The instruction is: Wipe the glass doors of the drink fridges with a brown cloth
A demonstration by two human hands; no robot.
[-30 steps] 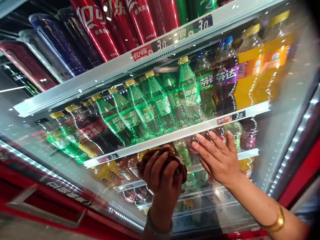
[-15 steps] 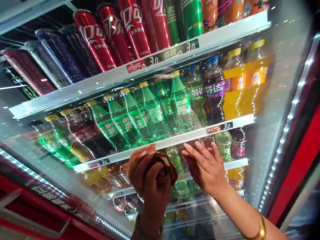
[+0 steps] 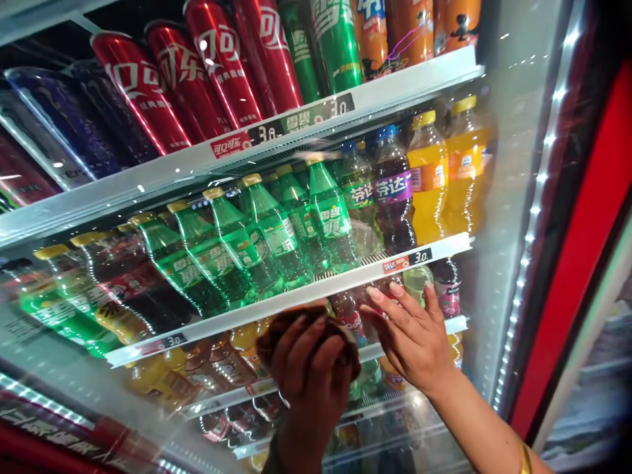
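Observation:
My left hand (image 3: 313,372), in shadow at the lower middle, has its fingers wrapped round a crumpled brown cloth (image 3: 276,336). The cloth overlaps the lower bottles in view. To the right, my right hand (image 3: 415,336) holds nothing; its fingers are spread and its palm faces the drinks cooler. Its fingertips lie just below the front edge of the white shelf (image 3: 326,280), near a price label (image 3: 407,260). Whether they touch anything I cannot tell. On that shelf, green soda bottles (image 3: 269,234) with yellow caps stand in a row.
Red cola cans (image 3: 227,62) and orange cans (image 3: 407,33) fill the upper shelf (image 3: 415,76). Orange soda bottles (image 3: 428,181) stand at the middle shelf's right end. An LED strip (image 3: 538,204) and red frame (image 3: 577,243) border the right side. More shelves with bottles lie below.
The view has shifted, so the shelves sit further left. Against the shelves, both hands have moved right. My left hand still holds the cloth; my right hand stays spread.

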